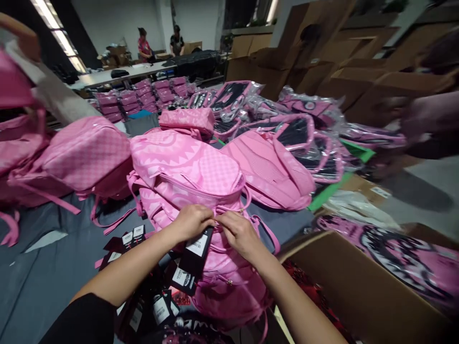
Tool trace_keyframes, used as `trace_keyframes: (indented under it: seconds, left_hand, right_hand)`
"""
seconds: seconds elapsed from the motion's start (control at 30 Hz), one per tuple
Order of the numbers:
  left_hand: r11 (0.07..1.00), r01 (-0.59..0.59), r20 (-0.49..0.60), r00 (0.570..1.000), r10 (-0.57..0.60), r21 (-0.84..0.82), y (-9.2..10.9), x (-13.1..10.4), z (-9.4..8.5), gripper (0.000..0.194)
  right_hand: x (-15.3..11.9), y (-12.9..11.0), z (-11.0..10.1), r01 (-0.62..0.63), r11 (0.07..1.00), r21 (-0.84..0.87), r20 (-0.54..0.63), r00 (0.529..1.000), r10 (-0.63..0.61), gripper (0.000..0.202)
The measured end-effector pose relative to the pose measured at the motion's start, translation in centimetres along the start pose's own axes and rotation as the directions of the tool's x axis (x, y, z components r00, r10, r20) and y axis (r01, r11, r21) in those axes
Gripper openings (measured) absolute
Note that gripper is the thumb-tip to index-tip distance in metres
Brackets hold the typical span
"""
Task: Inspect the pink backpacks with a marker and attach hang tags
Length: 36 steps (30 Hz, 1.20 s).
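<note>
A pink patterned backpack (179,157) lies in front of me, its top handle loop and zips toward my hands. My left hand (193,220) pinches close to the handle, and a black hang tag (196,248) with a white barcode label dangles just below its fingers. Right beside it, my right hand (238,231) is closed at the same spot; whatever is between its fingertips is too small to make out. Several more black tags (161,308) lie in a heap below my left forearm. Another pink backpack (268,167) rests behind, straps side up.
Pink checked backpacks (86,153) stand on the grey table covering (43,267) at left. Plastic-wrapped pink bags (287,126) pile up behind. An open cardboard box (358,282) stands close by my right arm. A blurred person (430,114) is at right; two people work far back.
</note>
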<state>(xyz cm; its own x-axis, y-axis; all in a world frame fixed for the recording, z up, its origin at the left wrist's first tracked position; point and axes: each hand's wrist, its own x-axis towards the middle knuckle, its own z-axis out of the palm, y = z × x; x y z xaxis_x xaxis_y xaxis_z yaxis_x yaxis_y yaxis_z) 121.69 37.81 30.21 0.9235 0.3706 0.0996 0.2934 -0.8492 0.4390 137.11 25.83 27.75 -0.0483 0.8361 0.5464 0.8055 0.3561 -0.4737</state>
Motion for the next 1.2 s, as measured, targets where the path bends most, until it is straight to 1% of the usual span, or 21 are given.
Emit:
trace_keyframes:
  seconds: [0.07,0.1,0.17,0.23,0.3,0.37,0.43,0.47,0.5,0.6,0.7,0.8,0.87,0.9,0.93,1.03,1.07,1.17,1.2]
  left_hand:
    - [0.995,0.04,0.021,0.999,-0.042,0.088,0.4,0.0,-0.1,0.023]
    - [0.993,0.067,0.024,0.997,-0.07,0.101,0.6,-0.1,-0.1,0.024]
    - [0.989,0.121,0.014,0.992,-0.122,0.087,0.7,-0.2,0.1,0.024]
    - [0.988,0.149,-0.005,0.989,-0.149,0.049,0.7,-0.5,0.4,0.025]
    - [0.99,0.141,-0.031,0.989,-0.142,-0.02,0.7,-1.0,0.8,0.023]
    - [0.984,0.09,-0.044,0.994,-0.098,-0.152,0.5,-1.6,1.0,0.018]
    - [0.955,0.055,-0.044,0.997,-0.071,-0.293,0.1,-2.1,0.9,0.015]
    - [0.941,0.063,-0.039,0.996,-0.081,-0.334,-0.1,-2.2,0.9,0.016]
    - [0.936,0.085,-0.033,0.994,-0.102,-0.341,-0.2,-2.2,0.8,0.016]
    - [0.962,0.155,-0.065,0.983,-0.173,-0.225,-0.3,-1.9,0.6,0.012]
    - [0.98,0.142,-0.117,0.98,-0.159,-0.143,0.2,-1.7,0.8,0.009]
    - [0.989,0.15,-0.124,0.981,-0.15,-0.003,0.9,-1.9,1.2,0.015]
    - [0.978,0.192,-0.146,0.973,-0.178,0.087,1.4,-2.2,1.3,0.02]
    - [0.975,0.206,-0.15,0.97,-0.193,0.08,1.6,-2.3,1.3,0.021]
    - [0.979,0.203,-0.14,0.97,-0.197,0.028,1.7,-2.5,1.2,0.02]
    - [0.965,0.169,-0.088,0.978,-0.19,-0.202,1.8,-2.9,1.0,0.017]
    - [0.958,0.177,-0.084,0.976,-0.2,-0.225,1.8,-3.0,0.9,0.016]
    - [0.957,0.261,-0.144,0.95,-0.277,-0.123,1.6,-3.2,0.8,0.01]
    - [0.958,0.266,-0.157,0.947,-0.281,-0.11,1.6,-3.2,0.8,0.01]
  right_hand:
    - [0.3,0.0,0.3,0.032,0.999,-0.003,-0.001,0.999,-0.032,0.024]
    - [0.4,0.1,0.5,0.045,0.999,-0.007,0.002,0.999,-0.045,0.024]
    - [0.6,0.1,0.9,0.058,0.998,-0.025,0.016,0.998,-0.057,0.024]
    - [0.6,0.1,1.1,0.053,0.997,-0.05,0.037,0.998,-0.051,0.024]
    - [0.5,-0.1,1.1,0.034,0.997,-0.073,0.047,0.998,-0.03,0.023]
    - [0.3,-0.3,1.1,0.001,0.997,-0.082,0.033,0.999,0.001,0.021]
    - [0.3,-0.6,1.0,-0.03,0.997,-0.069,0.015,0.999,0.032,0.019]
    - [0.4,-0.7,1.0,-0.042,0.997,-0.057,0.012,0.999,0.043,0.018]
    - [0.4,-0.8,1.0,-0.059,0.997,-0.041,0.012,0.998,0.06,0.017]
    - [0.5,-1.1,1.1,-0.129,0.991,0.021,-0.009,0.992,0.129,0.015]
    - [0.4,-1.3,1.1,-0.154,0.986,0.07,-0.015,0.988,0.156,0.015]
    - [0.3,-1.3,0.9,-0.151,0.987,0.061,-0.011,0.988,0.152,0.017]
    - [0.2,-1.4,0.8,-0.17,0.984,0.058,-0.023,0.985,0.171,0.017]
    - [0.2,-1.5,0.8,-0.182,0.981,0.065,-0.032,0.982,0.184,0.018]
    - [0.2,-1.5,0.8,-0.195,0.978,0.078,-0.041,0.979,0.199,0.018]
    - [0.0,-1.9,0.9,-0.219,0.965,0.143,-0.053,0.972,0.228,0.016]
    - [0.0,-2.0,1.0,-0.221,0.962,0.16,-0.049,0.972,0.232,0.016]
    - [0.0,-2.2,1.1,-0.232,0.953,0.193,-0.04,0.969,0.244,0.017]
    - [0.0,-2.2,1.2,-0.241,0.948,0.21,-0.044,0.966,0.255,0.017]
